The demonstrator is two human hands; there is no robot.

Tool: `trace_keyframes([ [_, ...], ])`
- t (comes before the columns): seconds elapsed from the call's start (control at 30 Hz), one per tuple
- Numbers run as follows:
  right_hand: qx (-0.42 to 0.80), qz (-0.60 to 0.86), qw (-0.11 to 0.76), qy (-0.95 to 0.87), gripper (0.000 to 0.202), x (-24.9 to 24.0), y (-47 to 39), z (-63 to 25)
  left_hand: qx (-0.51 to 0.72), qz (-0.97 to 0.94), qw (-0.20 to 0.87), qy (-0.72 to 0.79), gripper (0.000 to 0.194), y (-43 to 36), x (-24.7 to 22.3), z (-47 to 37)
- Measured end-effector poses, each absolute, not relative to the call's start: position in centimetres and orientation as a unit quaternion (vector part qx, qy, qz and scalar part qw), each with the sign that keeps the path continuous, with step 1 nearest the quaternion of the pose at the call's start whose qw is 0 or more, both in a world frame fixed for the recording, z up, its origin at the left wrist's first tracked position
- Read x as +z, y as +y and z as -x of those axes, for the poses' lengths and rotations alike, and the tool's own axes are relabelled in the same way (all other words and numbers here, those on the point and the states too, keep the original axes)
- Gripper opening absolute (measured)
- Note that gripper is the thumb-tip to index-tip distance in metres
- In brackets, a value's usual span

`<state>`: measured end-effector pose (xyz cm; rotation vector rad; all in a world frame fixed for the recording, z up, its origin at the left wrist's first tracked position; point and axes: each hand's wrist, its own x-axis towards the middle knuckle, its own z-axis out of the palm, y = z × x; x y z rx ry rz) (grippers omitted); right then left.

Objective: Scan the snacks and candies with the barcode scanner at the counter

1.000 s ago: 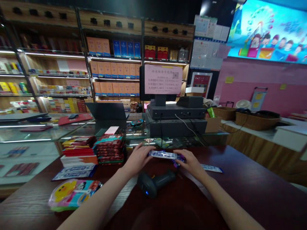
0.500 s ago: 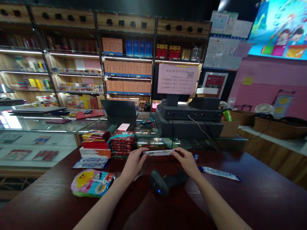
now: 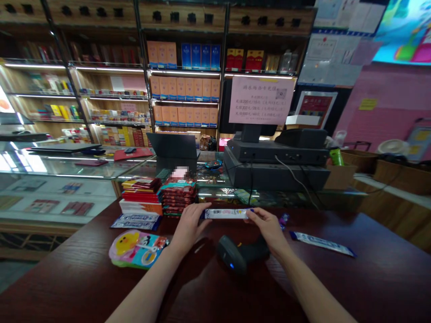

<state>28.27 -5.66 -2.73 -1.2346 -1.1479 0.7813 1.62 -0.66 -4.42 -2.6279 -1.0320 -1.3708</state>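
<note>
A slim white packet with dark blue ends (image 3: 227, 214) is stretched between my two hands above the dark red table. My left hand (image 3: 191, 226) pinches its left end, and my right hand (image 3: 267, 224) pinches the right end. Below them lies a black barcode scanner (image 3: 232, 255) with a blue light. Another long blue and white packet (image 3: 323, 244) rests right of my right hand. Two similar packets (image 3: 136, 221) lie left of my left hand, above a colourful package with a yellow duck (image 3: 139, 249).
Stacks of red packs (image 3: 141, 193) and brown-red packets (image 3: 178, 197) stand at the table's back left. Behind are a glass counter (image 3: 101, 168), a laptop (image 3: 177, 146) and a cash register base (image 3: 276, 172). A small purple item (image 3: 283, 220) lies beyond my right hand.
The camera view has shifted slightly. The packet's printed side now faces the camera more fully and shows sharper, with both hands still on its ends.
</note>
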Motion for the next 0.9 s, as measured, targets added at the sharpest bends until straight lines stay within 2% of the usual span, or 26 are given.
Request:
trace_keyframes([
  [0.33, 0.334, 0.546, 0.571, -0.514, 0.049, -3.0, -5.9, -28.3, -0.403, 0.852, 0.033, -0.332, 0.036, -1.1, -4.1, -1.4],
  [0.57, 0.355, 0.537, 0.562, -0.520, 0.054, -3.5, -5.7, -28.7, -0.404, 0.846, 0.043, -0.347, 0.030, -1.3, -3.9, -1.3],
  [0.9, 0.333, 0.547, 0.499, -0.584, 0.043, -3.9, -5.5, -30.2, -0.366, 0.854, 0.092, -0.357, 0.026, -1.0, -4.1, -1.1],
])
